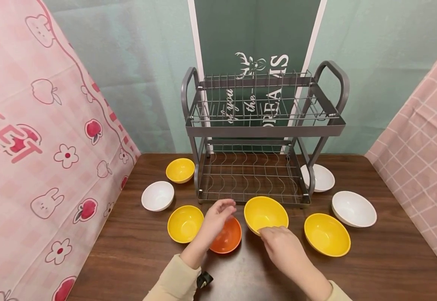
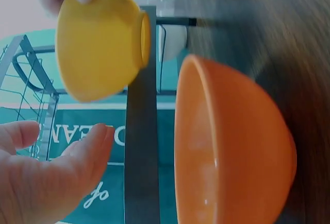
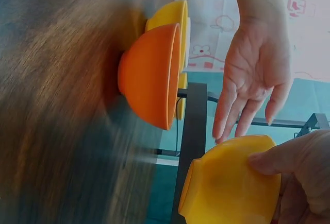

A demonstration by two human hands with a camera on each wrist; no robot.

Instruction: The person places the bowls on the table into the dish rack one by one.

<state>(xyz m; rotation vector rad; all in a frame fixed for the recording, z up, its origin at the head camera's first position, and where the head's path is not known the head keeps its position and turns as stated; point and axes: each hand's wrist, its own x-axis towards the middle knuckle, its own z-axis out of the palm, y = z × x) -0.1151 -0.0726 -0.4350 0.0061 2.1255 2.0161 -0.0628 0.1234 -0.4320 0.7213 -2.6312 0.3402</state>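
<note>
At far left, pink cloth [image 1: 38, 138] printed with rabbits, apples and flowers, bordering a dark wood table [image 1: 109, 263]. Next, on the tabletop, a left white bowl [image 1: 157, 196], then a small yellow bowl [image 1: 180, 170] farther back, near the rack's left side, and a front yellow bowl [image 1: 186, 224] closer in. Just right of these, an orange bowl [image 1: 229, 238], upright on the wood, partly hidden in the head view by the left hand [image 1: 215, 216]. Holds that hand above the orange bowl and apart from it, fingers loosely extended, thumb spread wide from them, nothing in the grasp. By the left sleeve [image 1: 175, 280], a small black object [image 1: 204, 279], too little shown to name. Behind, a two-tier dark grey dish rack [image 1: 265, 131] with wire shelves, backed by a green panel [image 1: 257, 33] with white lettering. Before the rack's lower tier, a lifted yellow bowl [image 1: 265, 211], off the table, mouth upward. Grips it at the near rim with the right hand [image 1: 284, 246], narrow pinch, thumb against the outer wall. Farther right, a rear white bowl [image 1: 323, 179] beside the rack, partly behind its post, then a right yellow bowl [image 1: 327, 235] and, just beyond, a right white bowl [image 1: 354, 209]. At far right, pink checked cloth [image 1: 421, 154].
</note>
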